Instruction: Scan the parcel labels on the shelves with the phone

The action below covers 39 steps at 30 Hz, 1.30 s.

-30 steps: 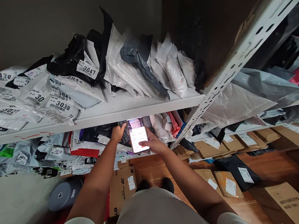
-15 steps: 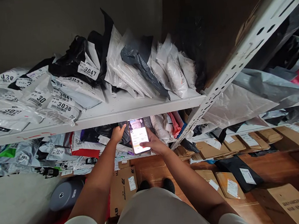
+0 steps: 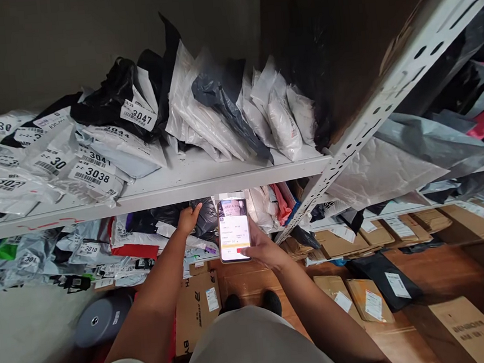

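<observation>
Parcels [image 3: 93, 175] with numbered labels crowd the upper shelf [image 3: 191, 181] from nine o'clock across to twelve, white and black bags leaning on one another. Below it, your left hand [image 3: 189, 219] reaches into the lower shelf, fingers spread and pressed on a dark bag [image 3: 205, 214], not gripping it as far as you can tell. Just to its right, your right hand [image 3: 265, 248] is closed around a phone [image 3: 234, 230], screen lit and facing you, thumb on its lower edge. Held one-handed over the wooden floor [image 3: 423, 270], that phone could slip if your thumb shifts. Tugging the dark bag may drag neighbouring bags off. Cardboard boxes [image 3: 196, 310] lie on the floor from six to three o'clock.
</observation>
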Each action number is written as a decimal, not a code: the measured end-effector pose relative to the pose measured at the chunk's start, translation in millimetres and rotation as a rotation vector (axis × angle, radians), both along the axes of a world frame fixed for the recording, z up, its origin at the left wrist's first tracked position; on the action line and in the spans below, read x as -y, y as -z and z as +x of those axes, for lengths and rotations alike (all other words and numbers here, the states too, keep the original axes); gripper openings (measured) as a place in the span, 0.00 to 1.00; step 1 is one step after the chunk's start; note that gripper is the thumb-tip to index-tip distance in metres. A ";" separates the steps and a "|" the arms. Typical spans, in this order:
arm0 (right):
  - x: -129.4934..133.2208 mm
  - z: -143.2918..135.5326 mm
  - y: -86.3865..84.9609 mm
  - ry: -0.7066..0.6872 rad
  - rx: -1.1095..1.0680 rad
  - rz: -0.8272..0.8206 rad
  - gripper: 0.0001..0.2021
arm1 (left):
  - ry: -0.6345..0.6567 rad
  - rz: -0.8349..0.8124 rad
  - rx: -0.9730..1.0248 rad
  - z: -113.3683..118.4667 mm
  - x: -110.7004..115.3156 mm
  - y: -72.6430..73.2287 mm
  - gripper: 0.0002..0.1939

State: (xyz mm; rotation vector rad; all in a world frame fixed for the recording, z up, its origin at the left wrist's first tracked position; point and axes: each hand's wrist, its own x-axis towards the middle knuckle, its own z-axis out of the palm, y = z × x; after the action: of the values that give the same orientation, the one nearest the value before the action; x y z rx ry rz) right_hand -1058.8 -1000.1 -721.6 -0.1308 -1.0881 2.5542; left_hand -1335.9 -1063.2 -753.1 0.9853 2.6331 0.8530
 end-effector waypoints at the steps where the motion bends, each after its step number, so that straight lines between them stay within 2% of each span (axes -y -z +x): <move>1: 0.9 6.3 3.4 0.022 0.016 0.000 0.39 | -0.003 0.005 0.000 -0.5 0.1 0.5 0.25; 8: 4.7 59.8 32.9 0.175 0.131 -0.020 0.40 | -0.005 0.043 0.001 0.1 -0.4 1.7 0.25; 12: 5.4 75.3 40.8 0.214 0.150 -0.052 0.42 | -0.001 0.061 0.006 2.8 -1.0 0.6 0.24; 17: 8.9 78.5 40.3 0.217 0.163 -0.074 0.44 | -0.013 0.080 0.015 4.5 -1.7 0.0 0.23; 27: 10.1 74.0 28.7 0.162 0.145 -0.088 0.46 | -0.046 0.144 0.054 8.4 -1.3 -3.0 0.26; 35: 8.7 74.5 35.8 0.194 0.170 -0.089 0.45 | -0.070 0.238 0.180 3.2 3.2 9.7 0.30; 39: 8.7 76.0 33.6 0.202 0.180 -0.082 0.44 | -0.075 0.271 0.247 -1.5 4.0 14.6 0.32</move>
State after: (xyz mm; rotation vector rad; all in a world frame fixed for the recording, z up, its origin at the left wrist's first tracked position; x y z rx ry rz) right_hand -982.9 -1008.8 -755.2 -0.4754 -0.9772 2.4406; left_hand -1337.5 -1067.2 -767.7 0.7821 2.3997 1.2865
